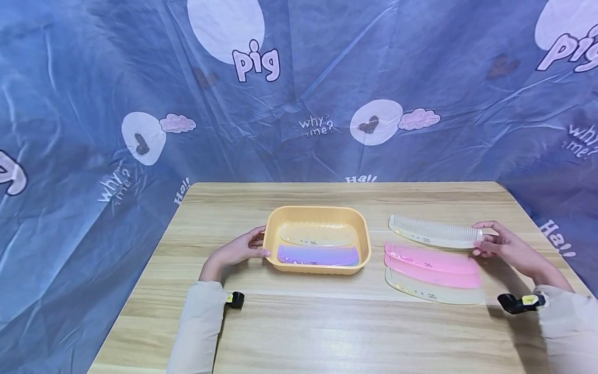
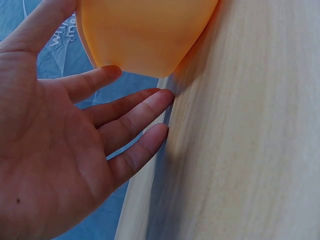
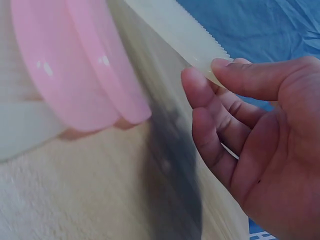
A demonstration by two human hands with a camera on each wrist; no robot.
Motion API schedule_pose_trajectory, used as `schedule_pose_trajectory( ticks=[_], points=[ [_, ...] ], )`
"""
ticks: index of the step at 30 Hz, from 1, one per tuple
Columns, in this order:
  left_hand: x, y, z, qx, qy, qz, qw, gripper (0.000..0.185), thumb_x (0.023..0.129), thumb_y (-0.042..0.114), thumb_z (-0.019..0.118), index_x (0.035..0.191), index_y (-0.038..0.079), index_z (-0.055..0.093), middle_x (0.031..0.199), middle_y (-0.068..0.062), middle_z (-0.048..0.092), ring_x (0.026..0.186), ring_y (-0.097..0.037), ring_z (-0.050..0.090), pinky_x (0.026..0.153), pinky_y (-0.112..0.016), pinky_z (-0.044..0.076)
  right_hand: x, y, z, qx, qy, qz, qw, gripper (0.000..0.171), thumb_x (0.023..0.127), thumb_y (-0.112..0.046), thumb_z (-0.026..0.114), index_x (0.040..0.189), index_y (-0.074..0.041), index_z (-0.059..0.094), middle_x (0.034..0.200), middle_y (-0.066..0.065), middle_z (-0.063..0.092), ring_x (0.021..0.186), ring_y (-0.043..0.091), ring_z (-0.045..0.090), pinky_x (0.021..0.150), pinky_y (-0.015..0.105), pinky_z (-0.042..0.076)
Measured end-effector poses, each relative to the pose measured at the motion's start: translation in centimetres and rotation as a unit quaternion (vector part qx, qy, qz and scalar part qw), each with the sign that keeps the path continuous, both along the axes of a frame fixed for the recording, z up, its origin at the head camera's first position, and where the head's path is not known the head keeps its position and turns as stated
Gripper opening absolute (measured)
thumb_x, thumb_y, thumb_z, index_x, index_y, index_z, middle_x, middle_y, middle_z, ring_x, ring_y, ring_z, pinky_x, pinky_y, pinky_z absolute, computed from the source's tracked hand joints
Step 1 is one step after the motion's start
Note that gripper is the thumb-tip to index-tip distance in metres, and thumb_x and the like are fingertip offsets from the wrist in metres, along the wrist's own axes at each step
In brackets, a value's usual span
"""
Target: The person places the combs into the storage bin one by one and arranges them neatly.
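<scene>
My left hand (image 1: pixel 238 245) rests its thumb and index fingertip against the left end of a yellow-orange plastic tray (image 1: pixel 317 269), its fingers mostly straight in the left wrist view. Inside the tray lie a pale yellow comb (image 1: pixel 317 235) and, nearer me, a purple comb (image 1: pixel 317 254). With thumb and fingertips my right hand (image 1: pixel 501 241) pinches the right end of a cream comb (image 1: pixel 432 232), teeth facing away from me. Two overlapping pink combs (image 1: pixel 432 265) lie just below it on the table, and another cream comb (image 1: pixel 434 291) sits nearest me, partly under the pink.
The wood-grain table (image 1: pixel 317 332) ends at a back edge against a blue printed cloth (image 1: pixel 299 93), which also hangs along both sides. A black wrist mount shows on each light sleeve (image 1: pixel 198 322).
</scene>
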State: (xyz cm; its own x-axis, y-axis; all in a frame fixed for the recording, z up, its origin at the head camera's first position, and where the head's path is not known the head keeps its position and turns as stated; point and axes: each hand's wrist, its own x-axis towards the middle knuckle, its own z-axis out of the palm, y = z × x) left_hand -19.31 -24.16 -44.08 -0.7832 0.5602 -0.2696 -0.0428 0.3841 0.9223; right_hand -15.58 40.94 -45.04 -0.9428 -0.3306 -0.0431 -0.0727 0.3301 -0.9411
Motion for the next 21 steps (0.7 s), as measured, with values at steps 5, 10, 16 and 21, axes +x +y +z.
schedule_pose_trajectory(
  ticks=[5, 10, 16, 21],
  points=[
    [0.0, 0.0, -0.2, 0.002, 0.001, -0.002, 1.0000, 0.086, 0.090, 0.023, 0.069, 0.154, 0.003, 0.015, 0.151, -0.026, 0.035, 0.138, -0.039, 0.038, 0.115, -0.048, 0.032, 0.0, -0.2, 0.2, -0.046, 0.002, 0.010, 0.999, 0.047, 0.096, 0.012, 0.040, 0.121, -0.027, 0.046, 0.086, -0.006, 0.071, 0.075, 0.006, 0.068, 0.065, 0.018, 0.053],
    [-0.1, 0.0, -0.2, 0.004, -0.004, -0.001, 1.0000, 0.086, 0.090, 0.024, 0.069, 0.154, 0.004, 0.015, 0.152, -0.025, 0.034, 0.139, -0.039, 0.037, 0.115, -0.047, 0.032, 0.0, -0.6, 0.7, -0.082, 0.019, 0.018, 0.996, 0.045, 0.096, 0.013, 0.039, 0.123, -0.023, 0.046, 0.087, -0.003, 0.073, 0.075, 0.006, 0.067, 0.065, 0.017, 0.053],
    [-0.1, 0.1, -0.2, 0.004, -0.009, 0.003, 1.0000, 0.087, 0.089, 0.024, 0.070, 0.155, 0.007, 0.016, 0.153, -0.022, 0.034, 0.140, -0.036, 0.037, 0.115, -0.046, 0.032, -0.2, -1.5, 1.7, -0.116, 0.033, 0.024, 0.992, 0.045, 0.096, 0.015, 0.038, 0.126, -0.017, 0.045, 0.086, -0.001, 0.072, 0.077, 0.008, 0.067, 0.067, 0.017, 0.053],
    [-0.1, 0.0, -0.2, 0.005, -0.007, 0.002, 1.0000, 0.088, 0.089, 0.026, 0.070, 0.155, 0.008, 0.016, 0.154, -0.021, 0.033, 0.141, -0.036, 0.036, 0.116, -0.046, 0.032, -0.6, -2.5, 2.8, -0.112, 0.032, 0.019, 0.993, 0.044, 0.095, 0.015, 0.040, 0.127, -0.016, 0.045, 0.084, 0.001, 0.071, 0.075, 0.008, 0.066, 0.066, 0.018, 0.052]
  ],
)
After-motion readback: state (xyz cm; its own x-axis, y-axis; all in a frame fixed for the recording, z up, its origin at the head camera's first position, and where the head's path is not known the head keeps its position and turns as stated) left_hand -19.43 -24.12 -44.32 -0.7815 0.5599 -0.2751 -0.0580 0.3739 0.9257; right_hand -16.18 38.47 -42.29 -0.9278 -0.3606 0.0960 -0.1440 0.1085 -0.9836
